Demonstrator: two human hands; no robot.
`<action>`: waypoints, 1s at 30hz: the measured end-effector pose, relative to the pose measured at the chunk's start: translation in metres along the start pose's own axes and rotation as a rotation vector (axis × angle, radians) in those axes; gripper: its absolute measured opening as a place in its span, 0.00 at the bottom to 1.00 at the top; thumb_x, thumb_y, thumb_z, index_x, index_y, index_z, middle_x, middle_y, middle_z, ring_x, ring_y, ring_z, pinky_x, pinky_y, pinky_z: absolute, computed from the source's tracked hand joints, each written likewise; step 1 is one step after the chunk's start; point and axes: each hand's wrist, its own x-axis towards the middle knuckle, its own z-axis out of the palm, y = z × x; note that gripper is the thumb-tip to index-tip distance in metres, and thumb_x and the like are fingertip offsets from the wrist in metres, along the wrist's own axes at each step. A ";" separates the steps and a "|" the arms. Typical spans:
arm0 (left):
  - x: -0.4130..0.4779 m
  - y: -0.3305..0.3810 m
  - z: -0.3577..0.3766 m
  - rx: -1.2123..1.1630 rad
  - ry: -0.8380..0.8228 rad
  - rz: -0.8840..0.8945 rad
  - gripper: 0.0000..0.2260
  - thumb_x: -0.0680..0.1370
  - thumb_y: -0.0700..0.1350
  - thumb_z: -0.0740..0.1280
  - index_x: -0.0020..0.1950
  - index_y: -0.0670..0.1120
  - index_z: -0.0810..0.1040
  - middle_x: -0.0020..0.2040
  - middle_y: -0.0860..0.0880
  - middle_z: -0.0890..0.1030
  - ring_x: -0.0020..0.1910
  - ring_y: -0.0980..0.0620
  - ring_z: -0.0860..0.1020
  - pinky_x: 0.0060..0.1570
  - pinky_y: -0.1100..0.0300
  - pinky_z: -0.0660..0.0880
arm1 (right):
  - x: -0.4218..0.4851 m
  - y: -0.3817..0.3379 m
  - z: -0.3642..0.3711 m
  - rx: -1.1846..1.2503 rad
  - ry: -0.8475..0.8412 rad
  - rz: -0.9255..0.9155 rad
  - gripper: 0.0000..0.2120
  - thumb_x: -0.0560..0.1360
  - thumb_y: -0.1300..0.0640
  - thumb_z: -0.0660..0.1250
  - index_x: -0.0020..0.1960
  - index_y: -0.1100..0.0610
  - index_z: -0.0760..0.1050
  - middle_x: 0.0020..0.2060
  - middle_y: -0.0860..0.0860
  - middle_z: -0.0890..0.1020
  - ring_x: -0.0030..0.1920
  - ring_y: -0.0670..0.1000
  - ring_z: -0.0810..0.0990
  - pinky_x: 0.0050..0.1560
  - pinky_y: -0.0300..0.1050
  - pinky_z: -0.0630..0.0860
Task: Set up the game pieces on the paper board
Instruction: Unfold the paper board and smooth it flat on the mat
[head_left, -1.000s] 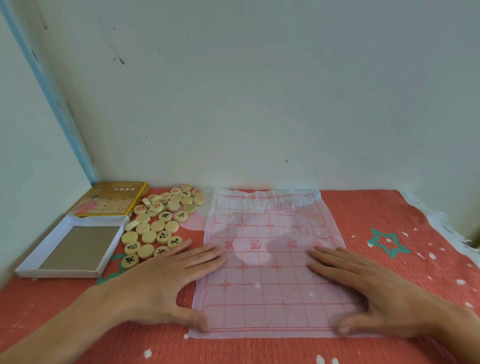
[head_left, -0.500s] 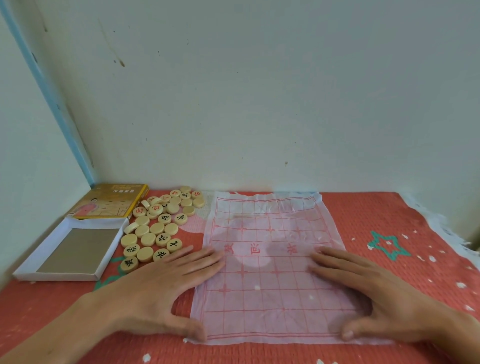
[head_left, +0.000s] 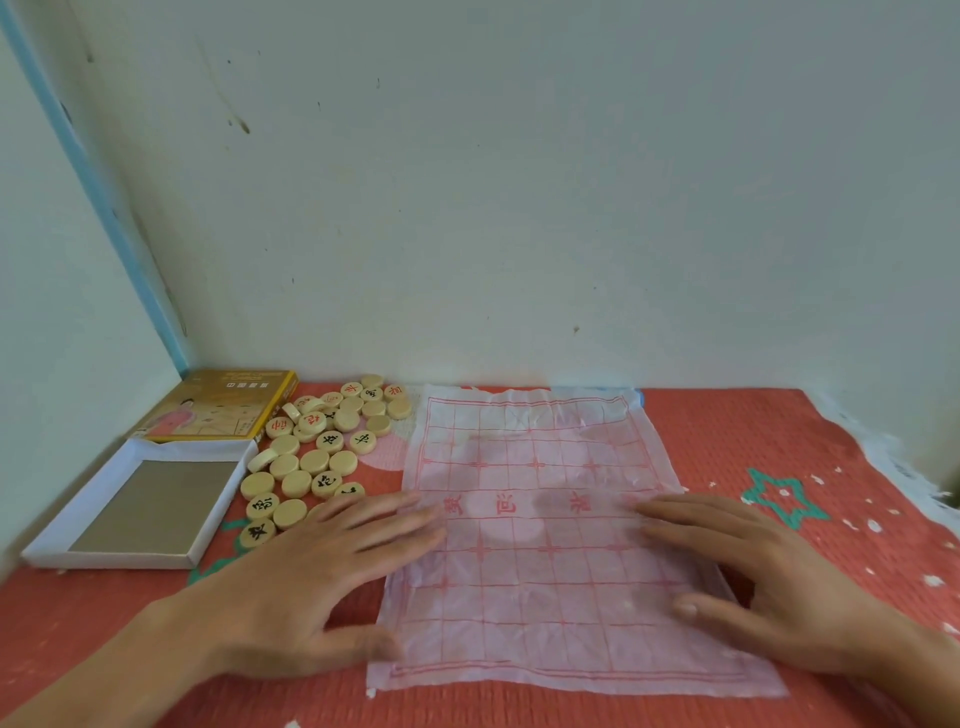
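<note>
Two bare hands lie flat with fingers straight, grasping nothing, the left hand (head_left: 317, 574) on the left edge and the right hand (head_left: 774, 577) on the right edge of a thin wrinkled red-gridded paper board (head_left: 540, 545) on a red mat (head_left: 727, 431), with round cream wooden game pieces (head_left: 322, 447) heaped just left of it.

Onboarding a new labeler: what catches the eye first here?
The left hand and right hand lie flat on the side edges of the pink paper board, centre. A heap of round game pieces sits left of it, beside an open white box.
</note>
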 end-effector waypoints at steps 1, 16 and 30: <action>0.000 -0.003 -0.001 -0.040 0.060 0.008 0.32 0.73 0.73 0.46 0.76 0.65 0.48 0.75 0.69 0.44 0.75 0.65 0.42 0.73 0.61 0.38 | 0.003 0.000 0.000 -0.002 0.040 0.007 0.24 0.76 0.35 0.61 0.67 0.45 0.75 0.68 0.37 0.72 0.69 0.41 0.70 0.65 0.45 0.68; 0.103 -0.038 -0.013 0.166 0.382 -0.347 0.40 0.70 0.69 0.41 0.71 0.49 0.71 0.71 0.53 0.71 0.70 0.54 0.67 0.67 0.59 0.61 | 0.099 0.029 0.029 -0.191 0.320 0.279 0.12 0.75 0.58 0.67 0.57 0.56 0.82 0.58 0.50 0.82 0.59 0.55 0.80 0.59 0.44 0.69; 0.104 -0.058 -0.006 0.355 0.066 -0.445 0.42 0.69 0.73 0.34 0.78 0.53 0.48 0.79 0.57 0.49 0.77 0.52 0.41 0.74 0.50 0.39 | 0.102 0.040 0.030 -0.212 -0.177 0.507 0.55 0.59 0.18 0.32 0.78 0.45 0.52 0.78 0.45 0.53 0.78 0.47 0.47 0.76 0.48 0.43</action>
